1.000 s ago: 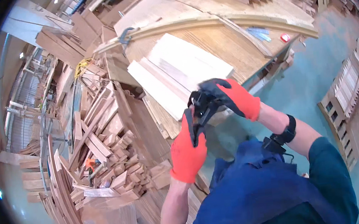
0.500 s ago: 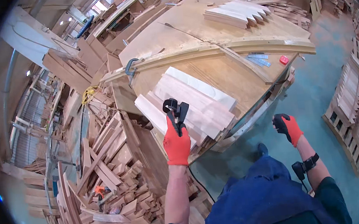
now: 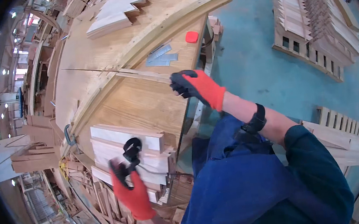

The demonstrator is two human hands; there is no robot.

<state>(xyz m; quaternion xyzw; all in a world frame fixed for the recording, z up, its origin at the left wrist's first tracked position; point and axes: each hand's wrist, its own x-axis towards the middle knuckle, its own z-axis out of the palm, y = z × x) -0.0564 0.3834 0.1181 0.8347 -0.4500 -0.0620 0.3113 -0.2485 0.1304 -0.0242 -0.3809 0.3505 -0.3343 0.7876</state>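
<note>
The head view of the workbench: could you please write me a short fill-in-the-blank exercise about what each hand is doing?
1. The left hand holds a ____ tool over the stack of pale boards.
2. The right hand rests at a thin wooden ____ on the workbench.
3. Both gloves are black and ____.
4. The small red object lies on the ____.

Missing words: black; strip; orange; workbench

My gloves are orange with black fingertips, left hand (image 3: 129,191) and right hand (image 3: 197,87) alike; black tool (image 3: 131,151) on pale boards (image 3: 123,137); red block (image 3: 191,36) at twelve o'clock; teal floor (image 3: 253,60).
</note>
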